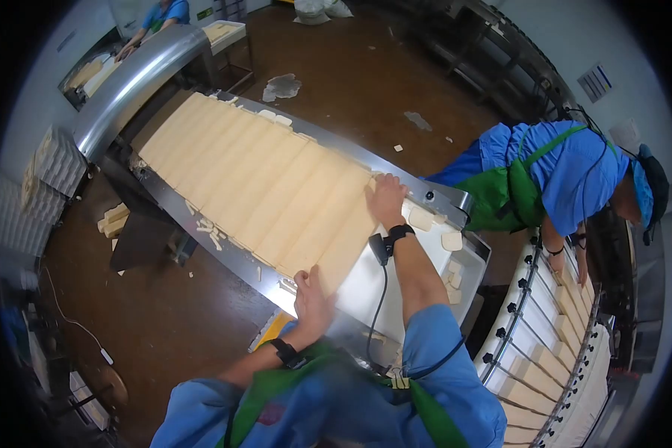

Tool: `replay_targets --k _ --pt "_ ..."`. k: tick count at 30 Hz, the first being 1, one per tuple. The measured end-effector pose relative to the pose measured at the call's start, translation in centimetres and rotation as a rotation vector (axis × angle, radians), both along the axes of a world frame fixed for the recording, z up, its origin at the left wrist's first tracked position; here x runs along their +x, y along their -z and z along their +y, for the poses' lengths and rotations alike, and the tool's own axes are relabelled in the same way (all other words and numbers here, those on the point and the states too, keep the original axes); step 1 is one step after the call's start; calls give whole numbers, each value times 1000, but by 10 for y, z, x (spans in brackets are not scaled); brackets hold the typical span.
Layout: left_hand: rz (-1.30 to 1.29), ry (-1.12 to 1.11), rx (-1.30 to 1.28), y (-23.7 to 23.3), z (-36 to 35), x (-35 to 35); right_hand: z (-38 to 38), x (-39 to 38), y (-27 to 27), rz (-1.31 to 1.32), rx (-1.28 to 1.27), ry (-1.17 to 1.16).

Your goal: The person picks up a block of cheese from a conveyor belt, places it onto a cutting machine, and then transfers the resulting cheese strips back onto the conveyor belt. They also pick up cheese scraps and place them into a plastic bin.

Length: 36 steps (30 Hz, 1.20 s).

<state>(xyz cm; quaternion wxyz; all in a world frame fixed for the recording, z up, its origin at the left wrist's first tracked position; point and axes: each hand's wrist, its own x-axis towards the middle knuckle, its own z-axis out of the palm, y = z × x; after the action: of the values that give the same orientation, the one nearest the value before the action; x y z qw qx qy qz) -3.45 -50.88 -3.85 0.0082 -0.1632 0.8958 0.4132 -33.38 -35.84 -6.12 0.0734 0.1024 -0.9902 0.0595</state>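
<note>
Long pale dough strips (261, 179) lie side by side across a steel conveyor (336, 145). My left hand (311, 295) rests on the near end of the last strip (351, 239), fingers curled over its edge. My right hand (387, 200) presses flat on the far end of the same strip, by the conveyor's far rail. Each wrist wears a black band, and a cable runs from the right one down to my chest.
Dough offcuts (440, 231) lie on the white end plate. A co-worker in blue with a green apron (552, 179) bends over a rack of dough strips (552, 351) at right. Another person (157, 19) works at far left behind a steel hood (131, 75). Stacked crates (48, 179).
</note>
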Motion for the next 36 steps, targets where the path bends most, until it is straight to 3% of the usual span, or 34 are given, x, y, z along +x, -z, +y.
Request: replay_targets --k 2,4,8,11,13,16,19,21,22,23,24,26,29,31,32,34,36 --pt "-13 21 6 -3 2 -2 1 0 9 35 10 -49" --pt "-66 34 -13 -4 5 -4 5 -2 22 76 -228 -56" --pt "6 51 -36 3 16 -3 29 7 23 7 -304 -99" --pt "29 25 -96 0 35 -5 71 26 15 -96 -305 8" --pt "-31 89 -90 -7 49 -8 118 51 21 52 -369 63" --pt "35 246 -134 -7 66 -7 185 104 1 64 -366 297" --pt "152 318 -265 0 71 -13 236 147 15 0 -337 391" --pt "-39 443 -227 4 69 -17 236 173 20 291 -144 203" --pt "-9 431 -280 21 70 -17 236 178 29 132 -235 321" --pt "25 410 -333 39 77 -16 228 191 0 90 -377 427" --pt "48 476 -331 29 90 -16 225 206 -31 26 -410 491" --pt "-73 350 -264 -3 109 -10 235 235 -41 -23 -457 583" --pt "151 393 -302 3 139 2 263 266 -32 191 -482 622" --pt "181 412 -269 -10 185 9 296 298 -52 320 -530 767" --pt "298 447 -224 -13 209 12 318 306 -45 543 -503 779" --pt "440 518 -134 -20 258 17 371 330 -68 704 -383 852" --pt "469 613 -111 -42 310 17 427 349 -82 676 -340 993"
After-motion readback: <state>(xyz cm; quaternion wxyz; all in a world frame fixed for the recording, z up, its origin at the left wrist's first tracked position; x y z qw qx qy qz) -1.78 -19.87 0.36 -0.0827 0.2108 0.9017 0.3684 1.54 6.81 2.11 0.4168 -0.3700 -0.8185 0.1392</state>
